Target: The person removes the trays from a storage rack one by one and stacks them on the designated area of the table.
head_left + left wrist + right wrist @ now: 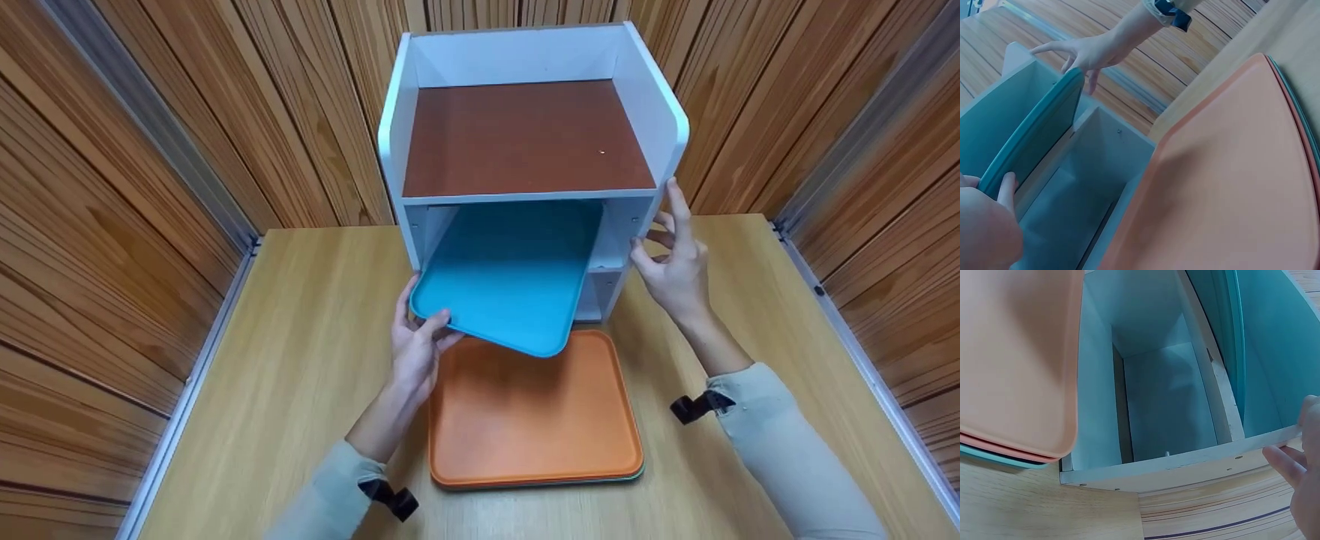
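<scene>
A blue tray [510, 277] lies partly inside the upper compartment of a white shelf unit [652, 112], its front end sticking out at a slant. My left hand [416, 349] grips the tray's front left corner, thumb on top and fingers beneath. On the right, my right hand [675, 262] holds the unit's side panel near the upper compartment, with thumb and fingers at its front edge. In the left wrist view the left thumb [1008, 191] lies against the tray's edge. Below and in front, an orange tray [536, 412] tops a small stack on the table.
Under the orange tray, the rim of a green tray [1005, 458] shows. The unit's lower compartment [1168, 405] is visible below a middle shelf board. A brown top shelf [525, 139] has raised white sides. Wood-panelled walls [97, 187] surround the table [322, 315].
</scene>
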